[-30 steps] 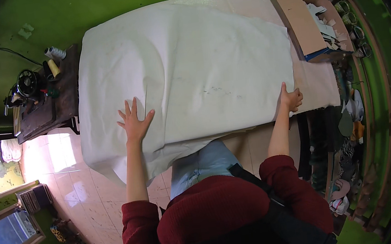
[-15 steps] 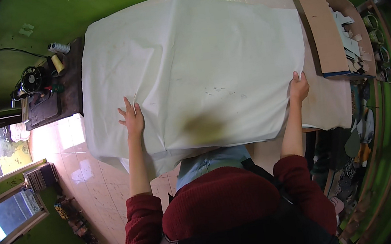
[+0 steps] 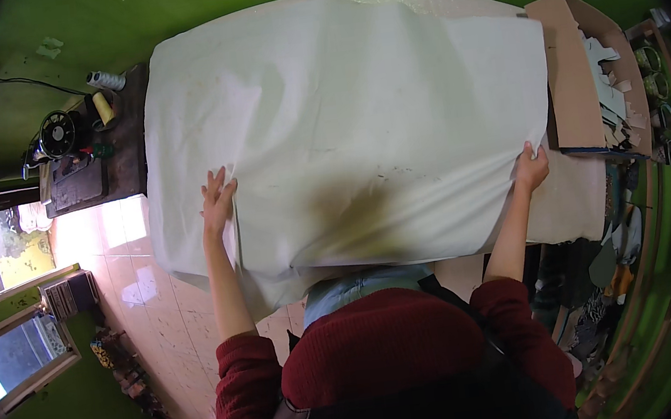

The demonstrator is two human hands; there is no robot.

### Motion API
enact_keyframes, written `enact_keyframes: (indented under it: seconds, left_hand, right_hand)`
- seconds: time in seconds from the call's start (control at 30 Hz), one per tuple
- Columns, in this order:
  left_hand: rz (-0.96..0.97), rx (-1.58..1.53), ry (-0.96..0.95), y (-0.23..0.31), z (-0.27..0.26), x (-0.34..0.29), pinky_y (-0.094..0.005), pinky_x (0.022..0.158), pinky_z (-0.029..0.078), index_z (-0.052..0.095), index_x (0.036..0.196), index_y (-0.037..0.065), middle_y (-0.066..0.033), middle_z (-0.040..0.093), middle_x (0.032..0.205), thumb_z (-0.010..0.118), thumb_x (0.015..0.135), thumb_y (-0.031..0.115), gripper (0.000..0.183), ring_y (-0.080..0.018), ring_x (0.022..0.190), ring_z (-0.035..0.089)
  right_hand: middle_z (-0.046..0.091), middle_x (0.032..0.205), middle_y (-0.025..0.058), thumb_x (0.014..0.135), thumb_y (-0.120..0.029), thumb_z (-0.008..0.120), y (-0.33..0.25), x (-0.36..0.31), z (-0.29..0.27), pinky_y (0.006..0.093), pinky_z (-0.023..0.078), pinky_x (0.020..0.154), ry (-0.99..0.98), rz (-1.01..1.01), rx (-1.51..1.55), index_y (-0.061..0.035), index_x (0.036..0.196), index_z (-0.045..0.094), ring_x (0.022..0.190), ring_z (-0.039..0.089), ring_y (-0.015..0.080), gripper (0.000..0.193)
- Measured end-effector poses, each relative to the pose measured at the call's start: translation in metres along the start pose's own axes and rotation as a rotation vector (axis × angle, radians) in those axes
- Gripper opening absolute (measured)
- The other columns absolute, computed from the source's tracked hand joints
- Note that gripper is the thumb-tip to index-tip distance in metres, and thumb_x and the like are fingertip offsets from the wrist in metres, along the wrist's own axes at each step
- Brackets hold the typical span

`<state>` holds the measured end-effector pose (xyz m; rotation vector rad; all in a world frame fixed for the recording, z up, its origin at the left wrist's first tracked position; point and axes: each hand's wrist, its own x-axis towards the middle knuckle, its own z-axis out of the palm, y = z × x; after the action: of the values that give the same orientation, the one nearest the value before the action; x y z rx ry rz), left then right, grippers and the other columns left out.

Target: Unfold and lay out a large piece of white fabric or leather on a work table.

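Observation:
A large off-white sheet of fabric or leather-like material (image 3: 387,86) covers most of the table, with creases at its left and along its near part. Resting on its left side is my left hand (image 3: 218,200), fingers spread, with a small raised fold beside the thumb. At the sheet's right edge my right hand (image 3: 530,166) is closed, pinching the material between thumb and fingers. Taut creases run from that grip toward the near middle. Small dark marks show near the sheet's centre, and a brownish blur lies over its near part.
A cardboard box (image 3: 572,71) of pale scraps stands on the table's right end. Left of the table, a sewing machine (image 3: 59,139) and thread spools (image 3: 104,108) sit on a dark stand (image 3: 123,168). Shelves with hanging items (image 3: 640,231) line the right wall.
My right hand has moved right and slightly nearer with the sheet's edge. The tall ridge down the sheet's middle has flattened. My left hand has shifted slightly left.

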<state>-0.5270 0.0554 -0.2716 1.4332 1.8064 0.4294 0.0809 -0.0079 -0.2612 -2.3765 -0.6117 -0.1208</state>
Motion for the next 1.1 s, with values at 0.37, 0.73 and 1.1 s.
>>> enact_keyframes:
  seconds: [0.37, 0.73, 1.1]
  left_hand:
    - [0.024, 0.446, 0.457, 0.016, 0.009, 0.043, -0.0632, 0.098, 0.008, 0.053, 0.118, 0.019, -0.0006, 0.041, 0.132, 0.048, 0.086, 0.036, 0.037, -0.0327, 0.128, 0.023]
    - [0.096, 0.448, 0.534, 0.001, 0.001, 0.057, -0.0536, 0.103, 0.012, 0.050, 0.121, 0.014, -0.0040, 0.043, 0.130, 0.046, 0.087, 0.034, 0.039, -0.0317, 0.126, 0.028]
    - [-0.148, 0.552, 0.690, -0.004, -0.018, 0.068, -0.0578, 0.101, 0.011, 0.050, 0.121, 0.018, -0.0004, 0.036, 0.135, 0.041, 0.088, 0.041, 0.041, -0.0280, 0.130, 0.022]
  right_hand:
    - [0.062, 0.084, 0.0233, 0.073, -0.032, 0.066, -0.040, 0.029, -0.023, 0.0384, 0.046, 0.071, 0.236, -0.162, 0.090, 0.0061, 0.091, 0.062, 0.078, 0.060, 0.0355, 0.042]
    - [0.063, 0.087, 0.0214, 0.072, -0.033, 0.068, -0.042, 0.069, -0.018, 0.0382, 0.046, 0.071, 0.214, -0.194, 0.000, 0.0039, 0.093, 0.062, 0.080, 0.061, 0.0348, 0.043]
    - [0.062, 0.089, 0.0194, 0.073, -0.032, 0.065, -0.006, 0.045, 0.038, 0.0422, 0.046, 0.072, 0.020, -0.102, -0.143, -0.0047, 0.098, 0.062, 0.083, 0.058, 0.0383, 0.037]
